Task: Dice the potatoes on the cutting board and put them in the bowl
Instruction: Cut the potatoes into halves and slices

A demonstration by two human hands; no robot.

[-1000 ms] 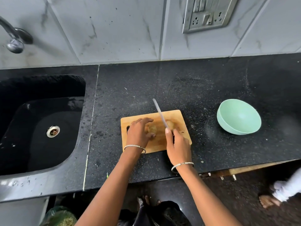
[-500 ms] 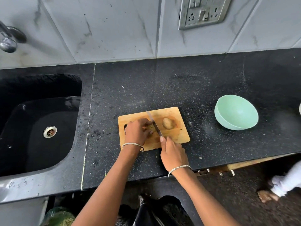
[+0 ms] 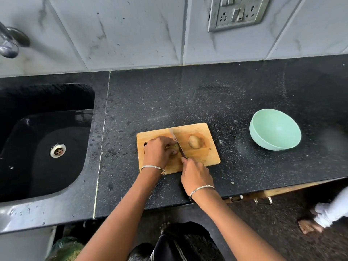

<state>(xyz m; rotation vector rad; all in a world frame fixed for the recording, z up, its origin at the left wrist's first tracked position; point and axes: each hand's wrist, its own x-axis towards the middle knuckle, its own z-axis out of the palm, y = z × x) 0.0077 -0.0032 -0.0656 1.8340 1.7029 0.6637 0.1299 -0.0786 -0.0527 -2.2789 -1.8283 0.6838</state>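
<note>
A second earlier the thin steel knife (image 3: pixel 176 142) had been raised between the two potatoes. It had since shifted left onto the brown potato (image 3: pixel 175 147) that our left hand (image 3: pixel 160 151) curled over near the left edge of the wooden cutting board (image 3: pixel 207 157). Our right hand (image 3: pixel 195 176) clenched the handle. The other potato (image 3: pixel 194 141), a smooth oval, lay toward the right edge. The round mint bowl (image 3: pixel 275 131) stood well apart on the speckled black counter (image 3: pixel 235 102).

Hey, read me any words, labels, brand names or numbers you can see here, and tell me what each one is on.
None can be read. The socket plate on the wall, the mint green bowl, the wooden cutting board and the knife blade show no lettering.
</note>
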